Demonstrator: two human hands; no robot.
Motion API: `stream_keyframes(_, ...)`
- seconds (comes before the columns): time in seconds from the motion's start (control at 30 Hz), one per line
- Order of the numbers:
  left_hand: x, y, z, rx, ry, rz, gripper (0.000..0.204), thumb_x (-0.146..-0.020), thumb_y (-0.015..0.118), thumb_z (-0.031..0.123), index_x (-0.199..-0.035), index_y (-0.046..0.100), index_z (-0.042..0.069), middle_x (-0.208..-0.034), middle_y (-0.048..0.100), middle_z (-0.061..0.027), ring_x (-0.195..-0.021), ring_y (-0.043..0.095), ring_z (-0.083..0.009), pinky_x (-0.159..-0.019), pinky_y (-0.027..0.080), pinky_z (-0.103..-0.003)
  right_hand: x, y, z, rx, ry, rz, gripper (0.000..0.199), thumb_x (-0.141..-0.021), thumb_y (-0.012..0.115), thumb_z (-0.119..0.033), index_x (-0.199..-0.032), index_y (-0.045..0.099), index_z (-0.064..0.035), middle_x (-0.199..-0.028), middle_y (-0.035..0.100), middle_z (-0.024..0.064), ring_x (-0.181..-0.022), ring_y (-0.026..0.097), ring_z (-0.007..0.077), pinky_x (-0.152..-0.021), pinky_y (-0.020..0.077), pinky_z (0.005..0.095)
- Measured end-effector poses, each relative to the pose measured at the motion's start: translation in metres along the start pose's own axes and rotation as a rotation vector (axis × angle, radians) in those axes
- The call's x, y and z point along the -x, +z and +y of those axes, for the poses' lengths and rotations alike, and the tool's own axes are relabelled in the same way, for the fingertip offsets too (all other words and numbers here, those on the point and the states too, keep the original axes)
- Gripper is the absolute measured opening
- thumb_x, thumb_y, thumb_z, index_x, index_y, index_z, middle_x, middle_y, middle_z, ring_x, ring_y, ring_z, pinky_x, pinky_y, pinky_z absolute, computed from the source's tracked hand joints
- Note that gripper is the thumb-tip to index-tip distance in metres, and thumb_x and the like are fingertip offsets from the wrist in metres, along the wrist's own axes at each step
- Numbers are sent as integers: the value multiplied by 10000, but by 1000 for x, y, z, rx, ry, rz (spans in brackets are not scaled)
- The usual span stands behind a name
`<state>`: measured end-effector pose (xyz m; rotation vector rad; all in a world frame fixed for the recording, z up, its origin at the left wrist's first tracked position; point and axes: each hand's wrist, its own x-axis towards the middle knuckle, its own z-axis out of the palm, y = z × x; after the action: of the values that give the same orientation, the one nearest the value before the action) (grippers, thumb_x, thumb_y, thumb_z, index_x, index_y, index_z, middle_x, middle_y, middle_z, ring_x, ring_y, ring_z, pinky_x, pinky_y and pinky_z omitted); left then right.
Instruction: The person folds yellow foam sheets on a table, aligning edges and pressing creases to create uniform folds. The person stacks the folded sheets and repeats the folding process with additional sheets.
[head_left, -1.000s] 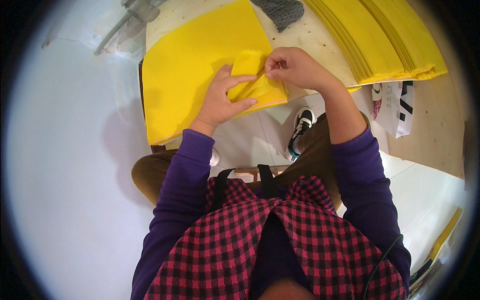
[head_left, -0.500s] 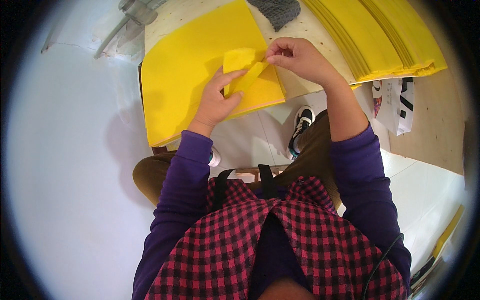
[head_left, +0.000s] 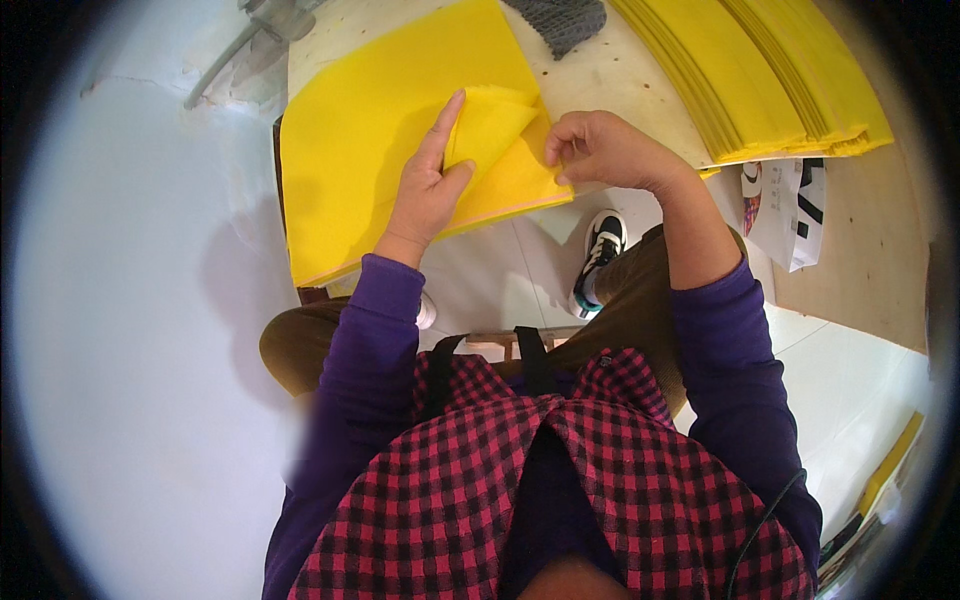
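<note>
A yellow stack of thin, fabric-like sheets (head_left: 370,130) lies at the table's near left corner. Its top layer is turned over into a pointed flap (head_left: 490,115). My left hand (head_left: 425,190) rests on the stack at the flap's left side, index finger stretched along the fold and thumb spread apart. At the right edge of the stack is my right hand (head_left: 605,150), fingers curled in toward the thumb. Whether a sheet edge sits between those fingertips cannot be made out.
More yellow sheets (head_left: 740,80) stand in thick piles at the right of the wooden table (head_left: 600,90). A dark grey knitted cloth (head_left: 560,25) lies at the back. A white printed bag (head_left: 790,215) hangs below the right piles. At the left is a pale wall (head_left: 130,300).
My right hand has moved nearer me, off the raised yellow strip to the stack's right edge. The strip now lies down as a wider flap. My left fingers have straightened.
</note>
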<state>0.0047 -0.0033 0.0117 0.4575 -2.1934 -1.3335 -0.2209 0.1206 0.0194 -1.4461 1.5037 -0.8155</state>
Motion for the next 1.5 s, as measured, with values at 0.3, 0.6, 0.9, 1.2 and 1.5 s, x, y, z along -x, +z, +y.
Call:
stream_keyframes(0.3,1,-6,-5,-9,-30,-112,338,-827,479,-28,-1074,698,45,-1230,597,-141,-1157,545,-236,-1052,342,-299,-3,0,0,197,-53,27,85,-761,656,-58,-827,631,-11,-784,585,36,-742,553,145,-682,457,279)
stream_keyframes(0.6,1,-1,-6,-71,16,-24,267,-840,517,-8,-1015,713,40,-918,641,-69,-864,573,-140,-788,422,-230,-7,-3,13,182,-174,378,185,-829,648,-190,-884,667,-14,-755,634,133,-681,579,256,-653,472,354)
stream_keyframes(0.9,-1,-2,-1,-78,-36,-48,277,-819,498,-28,-984,709,44,-974,648,-132,-971,596,-250,-928,418,-322,-60,-48,44,390,-12,1003,198,-841,671,-220,-1009,700,-119,-967,662,53,-804,612,175,-718,488,317)
stream_keyframes(1.2,-4,0,-2,-40,5,-24,252,-832,498,-24,-960,704,45,-788,602,-112,-872,594,-256,-1158,222,-433,-94,-66,73,661,69,754,206,-868,618,-274,-987,676,-116,-1008,629,115,-940,601,334,-800,487,426)
stream_keyframes(1.5,-1,-2,-3,-29,13,-9,251,-833,490,-18,-958,703,32,-812,621,-126,-882,598,-266,-1071,342,-385,-38,-33,13,723,374,468,293,-863,632,-370,-855,675,-81,-906,635,98,-815,608,307,-693,480,400)
